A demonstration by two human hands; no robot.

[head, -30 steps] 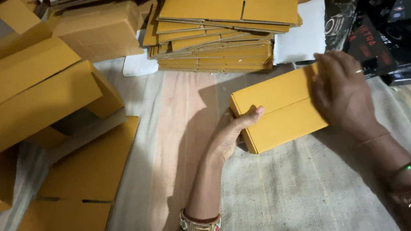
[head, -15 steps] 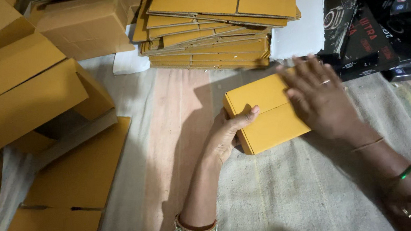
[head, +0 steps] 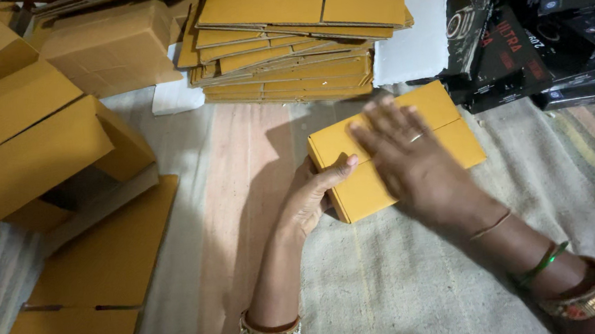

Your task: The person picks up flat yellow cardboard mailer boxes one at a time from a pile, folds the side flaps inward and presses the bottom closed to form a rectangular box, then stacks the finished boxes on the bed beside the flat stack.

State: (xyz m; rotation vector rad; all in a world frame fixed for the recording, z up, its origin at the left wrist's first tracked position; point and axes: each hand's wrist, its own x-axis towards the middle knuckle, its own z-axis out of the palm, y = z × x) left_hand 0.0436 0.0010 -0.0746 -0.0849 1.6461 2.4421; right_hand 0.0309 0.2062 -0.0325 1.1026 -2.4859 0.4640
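Yellow cardboard box (head: 448, 118), folded shut and flat-topped, lies on the woven floor mat (head: 403, 278) just in front of a stack of flattened yellow cartons (head: 290, 56). The right hand (head: 416, 166) lies palm-down across its top, fingers (head: 379, 130) spread apart and stretched along the lid toward the far edge; a ring shows on one finger, and the hand is a little blurred. The left hand (head: 313, 197) cups the box's near left corner, its thumb (head: 343, 165) hooked over the top edge while the other fingers curl against the side below, so the box sits pinched between thumb and fingers there. Bangles circle both wrists. To the left stand assembled yellow boxes (head: 31, 151) piled together, with more flat cartons (head: 102, 271) lying on the mat beneath them. A white foam slab (head: 414, 37) leans just behind the box, and black printed packages (head: 539, 31) are heaped at the right.
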